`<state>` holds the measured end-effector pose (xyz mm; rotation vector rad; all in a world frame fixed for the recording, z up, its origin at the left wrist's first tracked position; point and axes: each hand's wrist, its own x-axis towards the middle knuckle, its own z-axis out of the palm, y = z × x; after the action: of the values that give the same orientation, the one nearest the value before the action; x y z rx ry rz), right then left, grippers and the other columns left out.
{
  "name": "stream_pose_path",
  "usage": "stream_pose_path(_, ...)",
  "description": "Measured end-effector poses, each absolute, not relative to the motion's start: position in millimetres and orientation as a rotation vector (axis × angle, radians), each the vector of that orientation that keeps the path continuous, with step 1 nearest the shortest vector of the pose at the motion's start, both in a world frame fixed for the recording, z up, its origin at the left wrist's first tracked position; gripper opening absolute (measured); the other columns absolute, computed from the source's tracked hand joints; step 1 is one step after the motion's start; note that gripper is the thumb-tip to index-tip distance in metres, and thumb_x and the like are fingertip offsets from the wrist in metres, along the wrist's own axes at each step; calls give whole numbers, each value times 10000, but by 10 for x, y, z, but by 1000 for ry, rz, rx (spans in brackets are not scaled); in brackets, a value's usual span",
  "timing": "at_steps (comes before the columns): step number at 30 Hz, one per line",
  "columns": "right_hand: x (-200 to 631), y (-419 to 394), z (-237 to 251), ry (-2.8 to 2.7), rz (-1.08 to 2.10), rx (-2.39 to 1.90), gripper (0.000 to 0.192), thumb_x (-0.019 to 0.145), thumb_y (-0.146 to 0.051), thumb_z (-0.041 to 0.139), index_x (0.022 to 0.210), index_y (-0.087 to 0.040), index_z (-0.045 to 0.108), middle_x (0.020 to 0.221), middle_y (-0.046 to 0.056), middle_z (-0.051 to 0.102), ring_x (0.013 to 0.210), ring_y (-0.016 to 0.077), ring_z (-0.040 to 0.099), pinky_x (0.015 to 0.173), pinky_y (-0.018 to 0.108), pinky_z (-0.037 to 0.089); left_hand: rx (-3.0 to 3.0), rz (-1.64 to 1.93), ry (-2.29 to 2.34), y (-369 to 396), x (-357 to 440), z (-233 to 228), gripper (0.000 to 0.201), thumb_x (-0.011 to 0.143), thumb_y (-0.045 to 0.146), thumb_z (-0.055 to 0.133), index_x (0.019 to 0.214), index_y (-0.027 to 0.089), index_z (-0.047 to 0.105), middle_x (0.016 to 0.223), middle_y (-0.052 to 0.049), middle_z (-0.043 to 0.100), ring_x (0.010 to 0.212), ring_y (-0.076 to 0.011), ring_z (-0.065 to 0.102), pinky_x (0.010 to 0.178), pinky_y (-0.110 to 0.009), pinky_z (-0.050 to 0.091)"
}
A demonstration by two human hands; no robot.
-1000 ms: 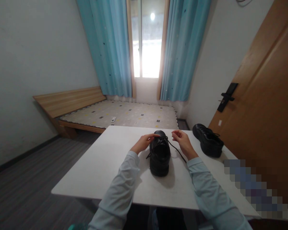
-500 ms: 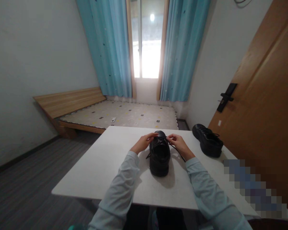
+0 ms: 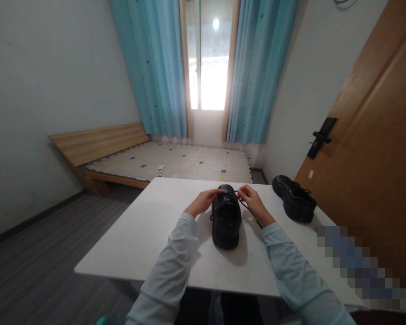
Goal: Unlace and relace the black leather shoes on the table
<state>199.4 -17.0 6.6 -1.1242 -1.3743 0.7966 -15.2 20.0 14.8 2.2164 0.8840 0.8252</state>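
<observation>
A black lace-up shoe [image 3: 226, 232] stands upright on the white table, its heel towards me and its toe pointing at the window. From the left, my left hand [image 3: 202, 201] holds the shoe near the front of the lacing, with its fingertips on the upper. My right hand [image 3: 252, 201] is closed just right of the lacing and pinches a black shoelace [image 3: 236, 192] between thumb and fingers. A length of lace trails from it towards my right wrist. My left fingertips are small and dark against the shoe, so their exact hold is hard to see.
The other black shoe [image 3: 296, 201] rests at the table's right edge. The white table [image 3: 128, 243] ends close to my body. Beyond it is a bed [image 3: 176, 158] with a white remote [image 3: 160, 169]. A wooden door [image 3: 358, 135] stands on the right; a blurred-out patch covers the table's right corner.
My right hand has risen slightly and drawn the shoelace a little up and to the right. My left hand stays at the shoe. The view has shifted very slightly.
</observation>
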Motion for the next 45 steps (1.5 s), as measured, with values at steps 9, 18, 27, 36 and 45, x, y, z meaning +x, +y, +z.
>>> stream_pose_path(9, 2100, -178, 94, -1617, 581, -1210, 228, 749, -407, 573, 695, -187, 540, 655, -7, 536, 610, 137, 478, 596, 282, 386, 2211, 831, 876, 213, -152, 128, 364, 853, 148, 414, 1151, 184, 621, 1183, -59, 644, 1096, -175, 580, 985, -298, 419)
stream_pose_path(18, 2190, -215, 131, -1768, 643, -1283, 247, 734, -397, 610, 810, -162, 624, 675, 16, 587, 625, 152, 519, 573, 275, 398, 2226, 807, 891, 204, -158, 140, 378, 847, 142, 409, 1157, 188, 619, 1174, -60, 648, 1087, -179, 583, 985, -311, 417)
stream_pose_path(27, 2216, -230, 148, -1851, 454, -1370, 190, 751, -349, 605, 780, -169, 660, 683, 29, 612, 606, 157, 504, 589, 291, 387, 2228, 816, 905, 204, -158, 141, 373, 847, 162, 415, 1150, 214, 626, 1175, -44, 650, 1085, -175, 586, 988, -313, 418)
stream_pose_path(36, 2339, -210, 71, -1857, 161, -1398, 47, 778, -227, 576, 751, -195, 598, 842, 45, 530, 687, 165, 515, 685, 318, 427, 2219, 807, 895, 194, -166, 149, 383, 848, 161, 410, 1164, 220, 618, 1184, -35, 645, 1105, -179, 573, 993, -316, 416)
stream_pose_path(45, 2381, -196, 33, -1860, 102, -1472, 48, 774, -239, 565, 749, -198, 564, 859, 51, 557, 710, 176, 539, 706, 321, 427, 2216, 814, 901, 190, -167, 146, 371, 852, 150, 411, 1149, 201, 627, 1184, -48, 644, 1103, -175, 577, 997, -310, 413)
